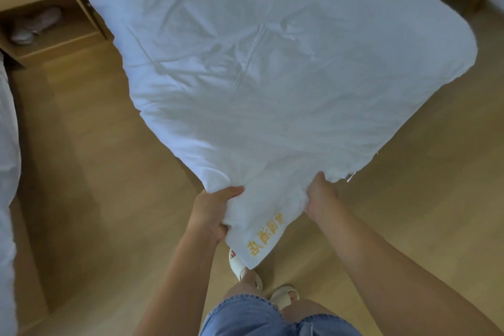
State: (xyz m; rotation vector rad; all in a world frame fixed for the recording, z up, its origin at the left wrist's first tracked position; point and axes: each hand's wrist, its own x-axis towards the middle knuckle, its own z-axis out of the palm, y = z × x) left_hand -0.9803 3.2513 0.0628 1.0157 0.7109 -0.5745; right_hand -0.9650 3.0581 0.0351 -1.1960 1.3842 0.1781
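**Both hands on the foot edge of the duvet**

We hold the white duvet (272, 63) by its near edge, and the rest lies spread over the bed ahead of us. Our left hand (215, 210) bunches the hem, with the thumb on top and the fingers curled under. Our right hand (320, 195) clenches the same edge further along. We judge that gripping at two points lets us pull the cover taut and square. The corner between our hands, with its yellow lettering (266, 234), hangs above our slippers (240, 264).

The right fingertips are buried in the folds. The duvet covers the mattress and bed frame completely, and its far end is cut off at the top. The lettering is upside down to us and we cannot read it. On the nightstand (49, 35), the things on the lower shelf are too blurred to name.
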